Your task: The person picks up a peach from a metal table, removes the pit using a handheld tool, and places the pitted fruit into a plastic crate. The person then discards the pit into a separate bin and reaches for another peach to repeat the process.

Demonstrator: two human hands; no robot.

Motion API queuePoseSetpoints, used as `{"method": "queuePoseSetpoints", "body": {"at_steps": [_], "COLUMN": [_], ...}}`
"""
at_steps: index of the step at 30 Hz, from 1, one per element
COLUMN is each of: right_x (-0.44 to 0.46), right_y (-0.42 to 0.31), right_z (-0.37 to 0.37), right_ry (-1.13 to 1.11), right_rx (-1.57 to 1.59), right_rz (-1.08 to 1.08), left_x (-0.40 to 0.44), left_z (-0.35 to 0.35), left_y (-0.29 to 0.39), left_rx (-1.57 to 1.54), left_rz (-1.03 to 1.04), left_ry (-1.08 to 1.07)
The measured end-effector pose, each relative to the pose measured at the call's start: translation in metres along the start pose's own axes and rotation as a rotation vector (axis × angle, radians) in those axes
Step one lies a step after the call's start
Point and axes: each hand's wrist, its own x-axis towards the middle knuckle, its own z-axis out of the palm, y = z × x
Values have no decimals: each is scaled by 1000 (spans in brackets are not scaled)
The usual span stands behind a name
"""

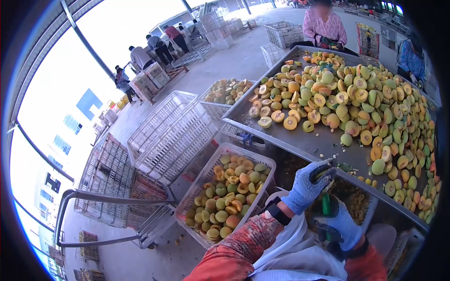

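Note:
My left hand (pixel 309 186), in a blue knit glove with a dark coated palm, is closed near the edge of the metal table. What its fingers hold, if anything, is hidden from me. Just below it, my right hand (pixel 344 225), gloved alike, is wrapped round a green-handled tool (pixel 326 204) that points up toward the left hand. The tool's working end cannot be made out. Halved and whole yellow-green stone fruit (pixel 342 97), like apricots or peaches, lie heaped across the metal table (pixel 300 140). Small pale bits and green leaf scraps lie near my hands.
Left of me stands a white plastic crate (pixel 225 149) filled with fruit halves. Under the table edge, another crate (pixel 373 206) holds small brownish pieces. Stacked crates (pixel 164 136) and a metal trolley handle (pixel 63 215) stand further left. A person (pixel 323 23) works across the table.

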Motion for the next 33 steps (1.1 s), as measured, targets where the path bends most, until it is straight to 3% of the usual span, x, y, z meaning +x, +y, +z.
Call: {"method": "queuePoseSetpoints", "body": {"at_steps": [2,4,6,8,10,11,13,15,18,20,22,24,26,28,29,30,32,33], "right_x": [3,6,0,-5,-6,-8,-13,-16,-19,-20,-19,-34,-41,-61,-74,-79,-78,-74], "right_y": [0,7,-6,-15,-22,-26,-31,-26,-24,-21,-11,-11,-3,21,15,2,-5,27], "right_z": [-4,-3,-2,-5,-12,-15,-21,-21,-21,-25,-32,-27,-28,-43,-48,-53,-75,-81], "right_ry": [-10,158,151,140,21,17,-69,-63,-50,-44,64,72,113,-51,-33,-15,34,315], "right_rx": [62,-595,-552,-507,-173,-174,33,88,192,243,597,656,729,1050,907,755,577,-57], "right_rz": [54,-150,-154,-151,-179,-182,57,109,153,150,515,401,291,152,62,-7,128,28], "left_x": [9,13,15,26,29,30,30,29,35,33,34,33,26,21,22,25,19,17], "left_z": [12,20,21,16,19,20,21,22,23,25,32,37,50,63,64,52,48,48], "left_y": [6,8,8,15,20,23,26,27,26,18,30,31,13,-33,-9,-3,-43,-45], "left_rx": [85,162,152,219,154,90,65,39,253,144,66,-12,-50,-235,-536,-754,-890,-892], "left_rz": [-81,-395,-372,-366,-282,-192,-183,-186,-322,-147,-251,-353,-192,-278,-668,-953,-842,-828], "left_ry": [29,32,17,-245,-241,-240,-267,-295,-442,-471,-483,-492,-474,-334,-91,-190,-147,-46]}}
